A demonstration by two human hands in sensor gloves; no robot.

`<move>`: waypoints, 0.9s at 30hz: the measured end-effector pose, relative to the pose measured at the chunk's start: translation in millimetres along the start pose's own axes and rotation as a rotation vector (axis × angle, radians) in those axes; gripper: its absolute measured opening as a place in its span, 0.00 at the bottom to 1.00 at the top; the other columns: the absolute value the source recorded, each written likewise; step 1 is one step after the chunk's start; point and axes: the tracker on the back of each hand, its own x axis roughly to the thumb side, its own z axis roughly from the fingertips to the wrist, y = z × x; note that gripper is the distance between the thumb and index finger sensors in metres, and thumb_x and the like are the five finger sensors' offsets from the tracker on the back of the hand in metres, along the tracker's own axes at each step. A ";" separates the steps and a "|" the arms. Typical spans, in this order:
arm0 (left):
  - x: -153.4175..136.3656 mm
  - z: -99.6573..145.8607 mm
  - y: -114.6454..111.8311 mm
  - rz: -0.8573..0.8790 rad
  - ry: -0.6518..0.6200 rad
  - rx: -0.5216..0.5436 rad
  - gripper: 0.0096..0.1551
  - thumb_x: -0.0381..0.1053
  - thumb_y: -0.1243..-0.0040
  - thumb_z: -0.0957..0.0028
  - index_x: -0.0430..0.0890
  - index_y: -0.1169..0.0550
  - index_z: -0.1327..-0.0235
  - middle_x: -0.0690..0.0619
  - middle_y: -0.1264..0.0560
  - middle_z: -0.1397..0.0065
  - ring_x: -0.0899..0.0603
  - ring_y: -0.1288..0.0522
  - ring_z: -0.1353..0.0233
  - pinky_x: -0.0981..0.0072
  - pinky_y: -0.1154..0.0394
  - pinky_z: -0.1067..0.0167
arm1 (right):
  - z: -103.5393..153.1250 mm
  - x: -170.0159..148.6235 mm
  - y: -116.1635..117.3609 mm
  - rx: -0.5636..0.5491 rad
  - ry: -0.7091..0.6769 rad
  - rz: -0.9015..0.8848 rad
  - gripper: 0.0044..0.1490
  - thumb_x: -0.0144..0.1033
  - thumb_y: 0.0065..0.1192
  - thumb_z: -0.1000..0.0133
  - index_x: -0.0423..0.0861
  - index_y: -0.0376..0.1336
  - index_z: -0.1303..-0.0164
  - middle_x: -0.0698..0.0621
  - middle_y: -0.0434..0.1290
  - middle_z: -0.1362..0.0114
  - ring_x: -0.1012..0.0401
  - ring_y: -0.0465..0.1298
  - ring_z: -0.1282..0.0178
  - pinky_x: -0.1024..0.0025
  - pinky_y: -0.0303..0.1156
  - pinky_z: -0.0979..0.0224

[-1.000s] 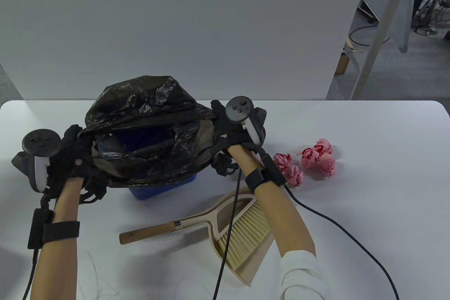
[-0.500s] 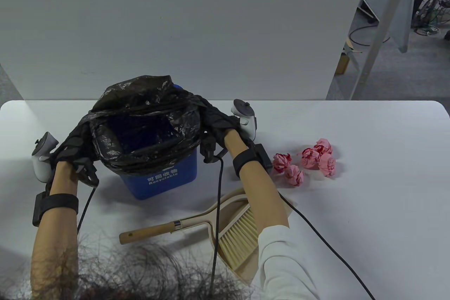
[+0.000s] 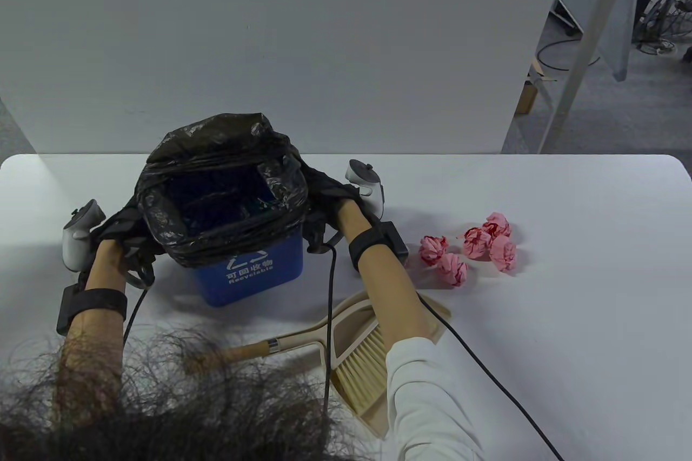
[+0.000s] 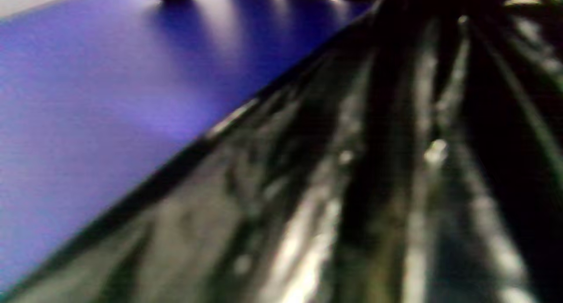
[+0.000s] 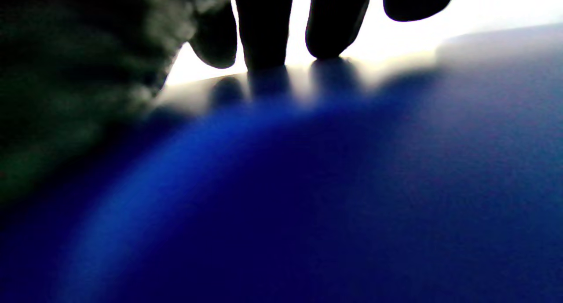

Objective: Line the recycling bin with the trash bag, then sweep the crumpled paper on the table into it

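Lining nearly done: bag (image 3: pixel 216 196) now drawn lower over bin (image 3: pixel 254 272) rim than second ago; left hand (image 3: pixel 116 236) at 9 o'clock, right hand (image 3: pixel 330 201) at 3 o'clock, finger grip cannot be told; paper (image 3: pixel 470 250) unswept.

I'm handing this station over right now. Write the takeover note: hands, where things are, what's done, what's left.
Left hand: on the trash bag at the left side of the recycling bin; its grip is not visible.
Right hand: on the bag's overhang at the bin's right side; grip also unclear.
Bin stands upright on the table, bag mouth open and folded over the rim, with loose plastic bunched at the far side.
Crumpled paper: pink balls clustered right of the bin, untouched.
Brush lies on the dustpan in front of the bin.
Left: settle the bag, then sweep the paper in.
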 end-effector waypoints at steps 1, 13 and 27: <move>-0.2 -0.1 0.6 -0.007 0.009 0.008 0.39 0.76 0.59 0.35 0.60 0.35 0.14 0.52 0.44 0.07 0.34 0.51 0.09 0.26 0.41 0.25 | 0.0 0.7 -0.2 -0.010 0.011 0.009 0.34 0.55 0.43 0.32 0.57 0.55 0.15 0.49 0.61 0.11 0.39 0.58 0.19 0.31 0.52 0.25; -19.0 -0.9 2.7 -0.018 0.064 0.105 0.32 0.67 0.54 0.31 0.57 0.33 0.16 0.51 0.41 0.09 0.33 0.46 0.11 0.32 0.34 0.26 | 3.4 0.5 -4.2 -0.087 0.117 0.115 0.32 0.51 0.41 0.30 0.53 0.53 0.15 0.43 0.64 0.14 0.37 0.65 0.24 0.31 0.57 0.27; -18.8 -3.7 4.3 -0.051 0.107 0.146 0.30 0.61 0.55 0.29 0.55 0.34 0.15 0.48 0.41 0.09 0.32 0.44 0.12 0.36 0.31 0.27 | 9.1 4.6 -5.1 -0.107 0.215 0.166 0.32 0.48 0.41 0.29 0.51 0.53 0.15 0.40 0.67 0.17 0.38 0.69 0.26 0.34 0.63 0.28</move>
